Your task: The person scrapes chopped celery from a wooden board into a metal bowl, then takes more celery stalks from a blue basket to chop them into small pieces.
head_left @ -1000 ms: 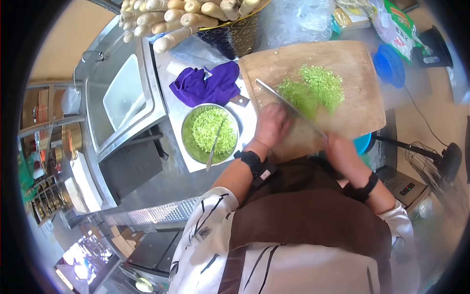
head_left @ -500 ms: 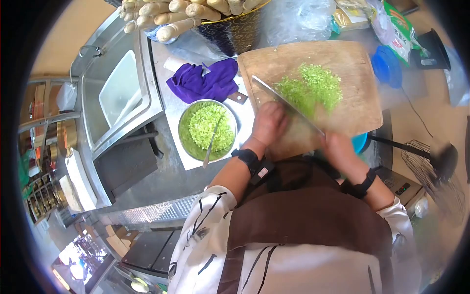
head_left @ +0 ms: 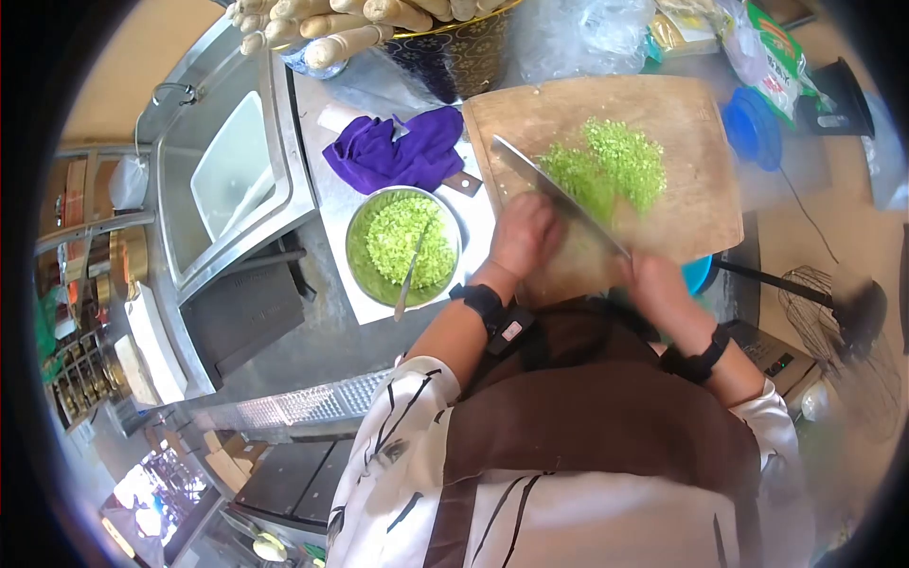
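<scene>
My right hand (head_left: 658, 289) is closed around the handle of a kitchen knife (head_left: 561, 196). Its long blade slants from the handle up to the left across a wooden cutting board (head_left: 663, 104). On the far side of the blade lies a pile of finely chopped green vegetable (head_left: 615, 166). My left hand (head_left: 526, 232) rests on the near left part of the board, close to the blade, with its fingers curled in. Whatever those fingers hold, if anything, is hidden. Left of the board stands a metal bowl (head_left: 358, 275) of the same chopped greens, with a spoon (head_left: 409, 275) in it.
A purple cloth (head_left: 398, 151) lies behind the bowl, beside another blade's end (head_left: 462, 183). Rolling pins (head_left: 346, 43) fill a patterned container (head_left: 464, 62) at the back. A sink (head_left: 227, 170) is at the left; a blue bowl (head_left: 753, 128) stands right of the board.
The knife blade has shifted slightly and shows more of its flat side. Both hands stay in nearly the same place. The whole view has moved a little.
</scene>
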